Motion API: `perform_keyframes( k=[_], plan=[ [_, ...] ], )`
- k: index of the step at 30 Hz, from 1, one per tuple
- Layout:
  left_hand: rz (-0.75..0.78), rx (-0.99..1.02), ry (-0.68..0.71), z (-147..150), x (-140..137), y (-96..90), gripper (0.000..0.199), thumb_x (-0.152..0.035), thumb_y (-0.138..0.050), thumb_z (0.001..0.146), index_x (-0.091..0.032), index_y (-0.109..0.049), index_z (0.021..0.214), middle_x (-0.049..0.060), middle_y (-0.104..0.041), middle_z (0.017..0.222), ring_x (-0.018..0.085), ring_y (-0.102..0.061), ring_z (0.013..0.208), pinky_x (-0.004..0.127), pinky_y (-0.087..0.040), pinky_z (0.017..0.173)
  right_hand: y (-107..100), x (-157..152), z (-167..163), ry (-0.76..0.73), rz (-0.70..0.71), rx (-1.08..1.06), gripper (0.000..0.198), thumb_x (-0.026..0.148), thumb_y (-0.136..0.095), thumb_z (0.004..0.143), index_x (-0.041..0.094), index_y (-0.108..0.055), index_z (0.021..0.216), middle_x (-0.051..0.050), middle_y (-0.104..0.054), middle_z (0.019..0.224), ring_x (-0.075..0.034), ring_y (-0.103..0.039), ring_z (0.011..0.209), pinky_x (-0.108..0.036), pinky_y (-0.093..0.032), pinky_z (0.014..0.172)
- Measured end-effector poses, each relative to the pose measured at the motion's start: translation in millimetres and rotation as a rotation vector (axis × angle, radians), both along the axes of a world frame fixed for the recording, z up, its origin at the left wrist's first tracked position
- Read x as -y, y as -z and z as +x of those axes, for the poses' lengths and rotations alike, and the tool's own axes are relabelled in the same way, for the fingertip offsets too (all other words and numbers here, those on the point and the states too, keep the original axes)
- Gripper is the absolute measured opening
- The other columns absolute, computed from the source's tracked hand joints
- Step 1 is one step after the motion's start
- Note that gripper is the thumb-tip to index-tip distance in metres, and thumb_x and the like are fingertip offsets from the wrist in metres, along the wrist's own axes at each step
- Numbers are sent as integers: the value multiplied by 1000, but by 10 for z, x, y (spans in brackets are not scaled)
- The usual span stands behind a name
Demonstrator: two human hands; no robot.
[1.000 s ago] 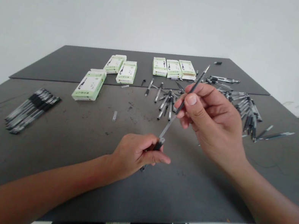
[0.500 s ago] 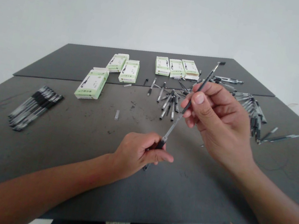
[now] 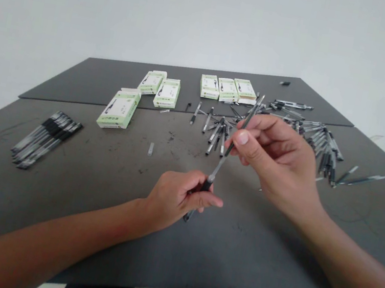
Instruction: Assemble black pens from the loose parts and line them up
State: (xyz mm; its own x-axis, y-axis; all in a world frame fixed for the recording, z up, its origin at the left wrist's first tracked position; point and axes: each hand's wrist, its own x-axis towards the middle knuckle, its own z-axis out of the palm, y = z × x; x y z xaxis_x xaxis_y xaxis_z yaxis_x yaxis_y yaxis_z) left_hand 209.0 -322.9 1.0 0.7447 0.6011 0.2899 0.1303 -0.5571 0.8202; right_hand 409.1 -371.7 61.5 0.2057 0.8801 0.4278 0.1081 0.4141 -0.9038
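Refill [image 3: 246, 121] sunk deeper, barrel [image 3: 207, 185] in left hand [image 3: 172, 192]

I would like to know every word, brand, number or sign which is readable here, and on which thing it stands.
No text can be read with certainty.
Nearest green-and-white box: dark drawing on top; print too small and blurred.
Other five boxes: small marks, also unreadable.
Pen tube in the left hand and refill in the right hand: no readable text.

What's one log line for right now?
left grip: holding pen barrel | right grip: holding refill, lower end at barrel mouth | table: pens, boxes
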Motion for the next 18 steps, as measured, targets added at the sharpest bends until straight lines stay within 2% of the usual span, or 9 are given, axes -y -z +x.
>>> perform_keyframes(
  k=[4,7,9,13,16,18],
  plan=[
    [10,22,3,6,-9,15,56,-70,-57,103,-19,-72,89,-2,-76,63,10,-72,55,17,-50,60,48,13,-7,-92,-43,84,33,45,-96,79,25,-76,96,1,-78,83,-15,-71,74,-27,-54,62],
    [24,32,2,5,-13,32,54,-69,-57,104,-18,-71,89,-3,-75,61,10,-71,55,17,-49,60,47,-38,108,-71,-55,126,38,54,-91,83,26,-81,107,-2,-80,87,-18,-74,80,-30,-56,66],
    [35,41,2,4,-17,46,53,-66,-57,105,-18,-71,89,-3,-74,60,9,-70,53,17,-49,59,38,-117,265,67,-22,140,41,62,-81,90,27,-83,111,-3,-80,87,-18,-73,79,-32,-57,69],
    [51,69,2,3,-30,71,51,-65,-59,105,-17,-68,88,-3,-72,58,9,-68,51,17,-48,57,61,-312,698,413,54,188,43,67,-70,97,26,-84,106,-4,-79,86,-18,-69,76,-34,-56,72],
    [66,75,-3,-1,-36,74,52,-65,-59,105,-18,-67,87,-4,-71,57,9,-67,50,17,-48,56,127,-403,1016,597,25,304,44,65,-74,94,24,-85,105,-5,-80,87,-20,-69,78,-36,-55,75],
    [77,73,-3,-3,-39,70,52,-65,-58,106,-18,-66,86,-4,-71,57,9,-67,50,17,-47,55,188,-433,1187,642,-55,464,43,63,-77,91,23,-86,103,-6,-81,89,-21,-69,78,-36,-54,75]
  ],
)
